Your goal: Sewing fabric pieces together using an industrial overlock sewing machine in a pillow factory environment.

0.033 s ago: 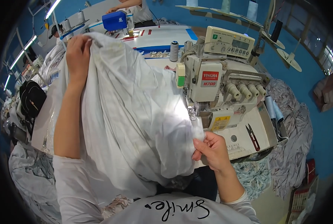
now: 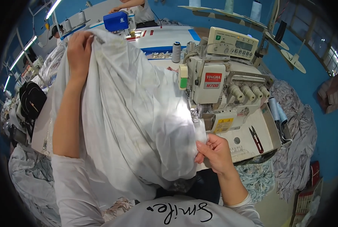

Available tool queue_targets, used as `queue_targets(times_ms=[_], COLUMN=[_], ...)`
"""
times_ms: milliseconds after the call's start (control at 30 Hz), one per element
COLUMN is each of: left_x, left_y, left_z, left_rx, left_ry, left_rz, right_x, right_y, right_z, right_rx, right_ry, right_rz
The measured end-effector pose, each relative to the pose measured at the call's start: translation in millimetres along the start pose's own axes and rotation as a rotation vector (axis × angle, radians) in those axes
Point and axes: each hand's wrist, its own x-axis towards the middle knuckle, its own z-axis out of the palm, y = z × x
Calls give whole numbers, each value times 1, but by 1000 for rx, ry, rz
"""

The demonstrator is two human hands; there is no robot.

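Note:
A large white cloth [image 2: 127,109] hangs in folds across the table and over my lap. Its upper left part is gripped by my left hand [image 2: 79,53], raised at the far left with fingers closed. Low at the right, my right hand [image 2: 214,151] pinches the edge of the same cloth between thumb and fingers. That edge lies just in front of the needle area of a cream overlock sewing machine [image 2: 213,81], whose lamp lights the fabric. The cloth hides much of the tabletop.
Red-handled thread snips [image 2: 257,140] lie on the machine bed right of my right hand. A grey thread spool [image 2: 176,52] stands behind the machine. Blue thread cones [image 2: 278,109] sit at the right edge. Heaped fabric [image 2: 295,132] fills the right side. Another person [image 2: 140,13] works at the back.
My left forearm has shifted very slightly left, and the cloth's folds beside it have moved a little. My right hand stays in place.

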Motion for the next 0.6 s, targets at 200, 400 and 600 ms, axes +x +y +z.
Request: queue_targets(times_ms=[200,400,600], left_x=[64,130,193], left_y=[-38,-82,-129], left_z=[40,69,111], left_rx=[96,173,219], left_ry=[72,197,1], left_rz=[112,50,-235], right_x=[0,0,3], right_y=[-4,-5,-6], right_z=[-1,0,-1], right_rx=[-36,-17,-30], right_ry=[12,16,17], right_rz=[24,32,83])
